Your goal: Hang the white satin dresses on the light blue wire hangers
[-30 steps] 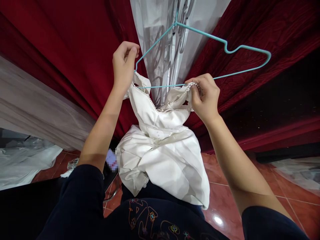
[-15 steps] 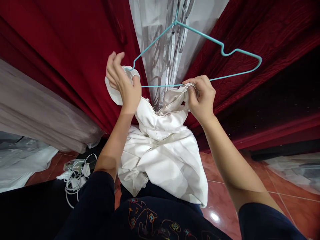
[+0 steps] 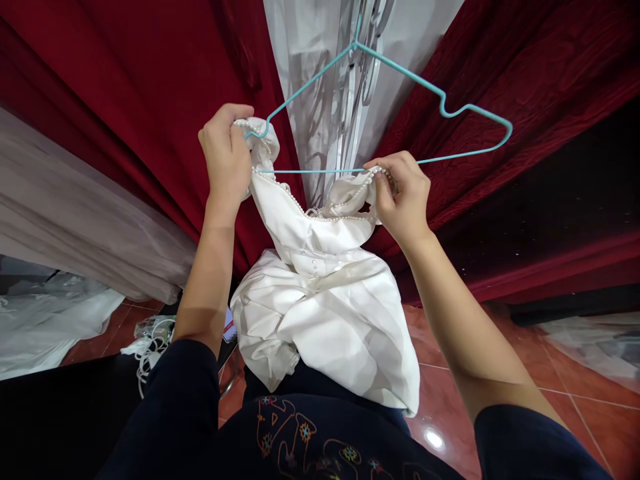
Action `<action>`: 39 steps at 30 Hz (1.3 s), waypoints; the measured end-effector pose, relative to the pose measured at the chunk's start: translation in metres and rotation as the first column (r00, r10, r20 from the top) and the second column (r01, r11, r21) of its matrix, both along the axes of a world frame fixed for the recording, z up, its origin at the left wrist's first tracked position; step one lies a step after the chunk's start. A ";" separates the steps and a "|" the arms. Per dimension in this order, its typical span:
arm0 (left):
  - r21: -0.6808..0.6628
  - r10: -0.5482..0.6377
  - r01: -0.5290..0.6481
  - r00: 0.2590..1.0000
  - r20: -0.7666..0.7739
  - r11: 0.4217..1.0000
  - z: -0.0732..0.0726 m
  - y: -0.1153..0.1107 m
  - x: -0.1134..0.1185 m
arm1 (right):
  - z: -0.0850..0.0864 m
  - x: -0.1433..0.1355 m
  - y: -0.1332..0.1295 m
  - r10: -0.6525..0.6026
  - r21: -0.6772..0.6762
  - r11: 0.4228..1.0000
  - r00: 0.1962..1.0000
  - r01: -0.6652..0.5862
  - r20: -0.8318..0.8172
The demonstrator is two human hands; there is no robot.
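Observation:
A white dress [image 3: 345,313] with a pearl-beaded neckline hangs in front of me, its skirt bunched toward my body. My left hand [image 3: 225,150] is closed on its left shoulder strap, which surrounds the left end of a light-blue clothes hanger [image 3: 405,69]. With thumb and fingers, my right hand [image 3: 404,193] pinches the right strap's beaded edge beside the hanger's bottom bar. The hanger's right end sticks out bare beyond that hand. My left fingertips are partly hidden behind the strap.
Dark red curtains [image 3: 150,87] hang on both sides, with white metal scrollwork [image 3: 345,113] between them. White cables [image 3: 150,353] lie on a black surface [image 3: 65,413] at lower left. Pale tulle [image 3: 60,313] spreads at far left above red floor tiles [image 3: 585,420].
My left hand has moved left and its spread fingers have closed on the left strap, drawing it outward over the hanger's end. My right hand keeps its pinch almost unmoved.

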State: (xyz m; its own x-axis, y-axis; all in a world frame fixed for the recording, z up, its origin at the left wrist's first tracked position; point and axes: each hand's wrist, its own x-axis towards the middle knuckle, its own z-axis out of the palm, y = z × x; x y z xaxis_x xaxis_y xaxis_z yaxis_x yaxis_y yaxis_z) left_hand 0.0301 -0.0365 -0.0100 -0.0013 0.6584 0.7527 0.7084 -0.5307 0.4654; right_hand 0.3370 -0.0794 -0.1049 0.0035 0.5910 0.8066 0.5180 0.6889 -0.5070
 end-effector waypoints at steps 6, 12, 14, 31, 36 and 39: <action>-0.134 -0.102 0.103 0.995 0.018 0.986 0.011 0.032 0.034 | -0.001 0.002 -0.003 -0.008 0.014 1.000 1.000 0.008 -0.010; 0.134 -0.118 0.106 0.989 0.087 0.985 -0.002 0.022 0.058 | 0.001 0.005 -0.003 0.007 0.004 1.000 1.000 -0.007 -0.006; 0.257 -0.175 0.163 0.984 0.022 0.952 -0.012 0.002 0.068 | 0.000 0.002 -0.002 0.008 0.005 1.000 1.000 -0.008 -0.015; -0.315 -0.379 0.284 0.875 -0.300 0.906 -0.032 -0.037 0.093 | -0.018 0.044 -0.007 -0.302 0.320 0.891 0.947 0.321 -0.108; -0.353 -0.397 0.288 0.870 -0.292 0.890 -0.025 -0.031 0.084 | 0.005 0.129 0.022 -0.384 0.447 0.721 0.842 0.530 -0.378; -0.369 -0.428 0.313 0.856 -0.289 0.875 -0.025 -0.028 0.082 | 0.041 0.147 0.027 -0.495 0.370 0.721 0.809 0.586 -0.317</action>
